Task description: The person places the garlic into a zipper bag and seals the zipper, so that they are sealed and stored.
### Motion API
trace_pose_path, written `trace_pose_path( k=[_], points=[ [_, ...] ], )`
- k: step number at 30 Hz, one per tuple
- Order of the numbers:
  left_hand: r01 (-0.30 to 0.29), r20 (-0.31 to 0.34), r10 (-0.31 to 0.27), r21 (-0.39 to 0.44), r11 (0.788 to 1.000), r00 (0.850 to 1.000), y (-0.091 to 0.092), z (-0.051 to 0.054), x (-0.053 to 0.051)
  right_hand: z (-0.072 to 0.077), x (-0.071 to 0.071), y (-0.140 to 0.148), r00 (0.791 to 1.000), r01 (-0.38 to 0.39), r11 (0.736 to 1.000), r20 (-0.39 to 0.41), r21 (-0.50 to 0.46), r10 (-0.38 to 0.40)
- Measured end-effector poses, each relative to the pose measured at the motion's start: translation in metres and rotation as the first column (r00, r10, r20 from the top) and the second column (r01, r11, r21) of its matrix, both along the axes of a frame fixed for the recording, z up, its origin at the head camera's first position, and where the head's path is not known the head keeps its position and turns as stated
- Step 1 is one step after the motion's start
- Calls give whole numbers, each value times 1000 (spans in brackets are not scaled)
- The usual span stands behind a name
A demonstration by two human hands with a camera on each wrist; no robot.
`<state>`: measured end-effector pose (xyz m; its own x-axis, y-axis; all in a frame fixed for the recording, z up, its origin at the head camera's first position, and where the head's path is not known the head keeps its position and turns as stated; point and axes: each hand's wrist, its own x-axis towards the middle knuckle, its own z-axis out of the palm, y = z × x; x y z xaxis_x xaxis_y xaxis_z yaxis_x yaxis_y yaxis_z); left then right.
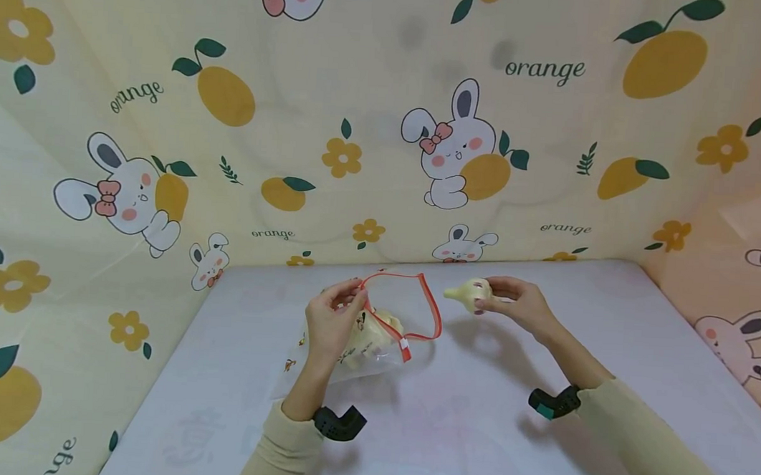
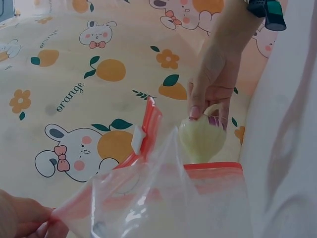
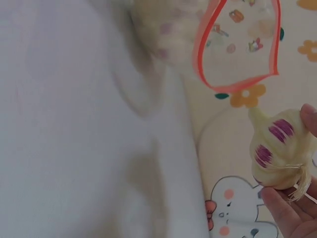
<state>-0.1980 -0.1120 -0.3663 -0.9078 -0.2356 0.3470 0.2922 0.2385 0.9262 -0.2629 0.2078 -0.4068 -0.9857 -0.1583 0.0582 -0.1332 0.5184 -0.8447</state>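
Note:
A clear plastic bag [image 1: 374,359] with a red zip edge and small printed figures stands on the table, its mouth spread wide. My left hand [image 1: 332,321] pinches the left side of that rim; pale bulbs show inside the bag. To the right of the opening, my right hand [image 1: 522,306] holds a garlic bulb [image 1: 468,294] by its root end, the stem pointing left at the bag. Purple streaks mark the garlic bulb [image 3: 280,148] in the right wrist view. A white slider [image 2: 138,140] sits on the red zip in the left wrist view.
The white-covered table [image 1: 454,442] reaches back to a cloth backdrop [image 1: 373,122] printed with rabbits and oranges. Black wrist devices are strapped on both forearms. Shadows of the arms fall on the table.

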Motion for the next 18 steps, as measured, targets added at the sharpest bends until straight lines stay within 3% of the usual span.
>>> trace_pose_path(
  k=[7,18],
  points=[
    [20,-47,-19,17,1000,999,0,-2,-1,10,4,-6,1000,-23,1000,0,-18,23],
    [12,-53,-12,7,1000,999,-1,-1,0,18,10,-17,999,-27,999,18,-35,28]
  ],
)
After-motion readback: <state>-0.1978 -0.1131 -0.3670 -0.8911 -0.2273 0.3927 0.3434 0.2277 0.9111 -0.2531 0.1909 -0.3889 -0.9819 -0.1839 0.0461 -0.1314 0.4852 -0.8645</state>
